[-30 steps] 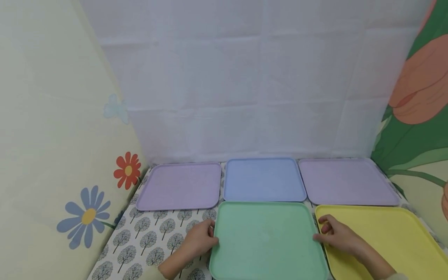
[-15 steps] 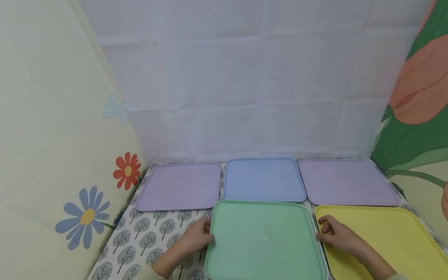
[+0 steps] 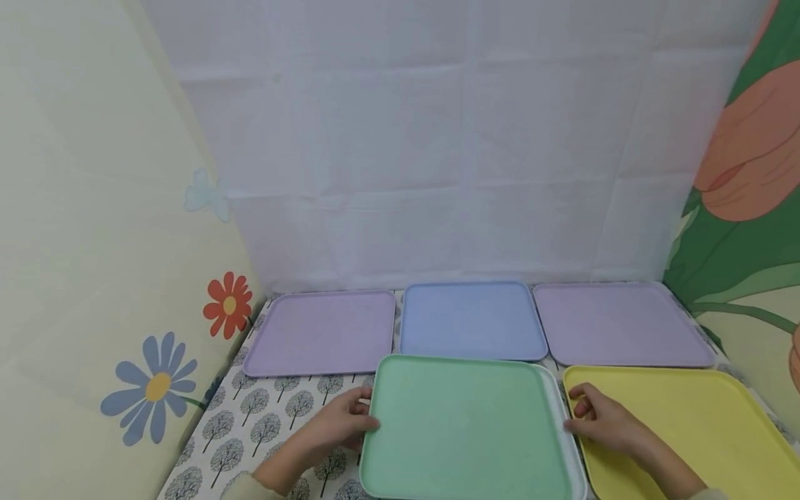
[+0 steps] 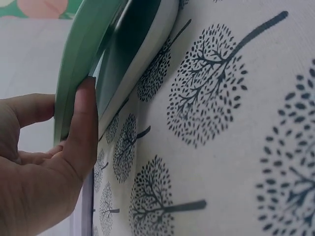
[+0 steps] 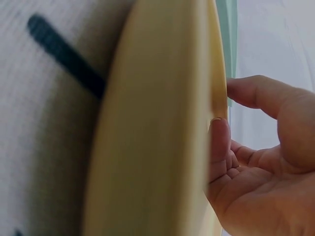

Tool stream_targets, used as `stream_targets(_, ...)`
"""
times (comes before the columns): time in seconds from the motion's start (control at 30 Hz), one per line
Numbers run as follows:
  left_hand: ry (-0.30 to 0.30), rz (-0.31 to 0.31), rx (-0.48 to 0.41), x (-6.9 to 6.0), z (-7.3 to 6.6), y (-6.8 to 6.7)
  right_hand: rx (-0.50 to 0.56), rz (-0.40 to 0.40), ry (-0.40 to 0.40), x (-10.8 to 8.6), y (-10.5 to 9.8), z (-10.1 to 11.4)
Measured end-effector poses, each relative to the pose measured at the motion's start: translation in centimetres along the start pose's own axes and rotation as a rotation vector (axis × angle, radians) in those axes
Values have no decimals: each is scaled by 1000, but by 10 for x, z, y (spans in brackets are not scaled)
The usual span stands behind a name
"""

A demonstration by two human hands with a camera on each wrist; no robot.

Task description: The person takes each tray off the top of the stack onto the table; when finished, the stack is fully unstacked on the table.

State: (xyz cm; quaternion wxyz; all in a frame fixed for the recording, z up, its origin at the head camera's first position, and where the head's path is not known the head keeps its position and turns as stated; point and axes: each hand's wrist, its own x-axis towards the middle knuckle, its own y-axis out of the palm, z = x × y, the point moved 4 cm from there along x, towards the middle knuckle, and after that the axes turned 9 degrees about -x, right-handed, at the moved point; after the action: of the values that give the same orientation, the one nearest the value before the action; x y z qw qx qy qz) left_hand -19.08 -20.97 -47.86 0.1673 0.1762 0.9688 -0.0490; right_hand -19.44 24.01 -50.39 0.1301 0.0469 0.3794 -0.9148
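Observation:
The green tray (image 3: 462, 423) is tilted, its left side raised above a white tray (image 3: 567, 434) that shows along the right side. My left hand (image 3: 331, 429) pinches the green tray's left rim; in the left wrist view, the thumb and fingers of this hand (image 4: 54, 152) lie on either side of the green rim (image 4: 81, 64), with a gap above the lower tray (image 4: 157, 34). My right hand (image 3: 609, 423) has its thumb against the white tray's right rim, with its other fingers bent over the left edge of the yellow tray (image 3: 687, 423). Their exact contact is hidden.
Behind stand a left purple tray (image 3: 321, 333), a blue tray (image 3: 471, 321) and a right purple tray (image 3: 619, 324), in a row against a white cloth backdrop (image 3: 375, 139). A tree-patterned tablecloth (image 3: 262, 430) lies at the left. A flower-painted wall (image 3: 125, 243) bounds the left side.
The green tray has shifted left and its left side has risen with my left hand, exposing the white tray beneath. My right hand has stayed almost in place.

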Motion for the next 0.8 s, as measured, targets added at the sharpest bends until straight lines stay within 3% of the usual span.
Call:
stream_targets(0.33,8,-2,-53,-5,2,-13,-18,-14,-1,-1,0,2)
stream_targets(0.57,-3,52,-127,-6,2,-20,-27,-20,4,0,-1,1)
stream_targets(0.8,-20,48,-142,-9,5,-26,-19,-14,17,1,-1,0)
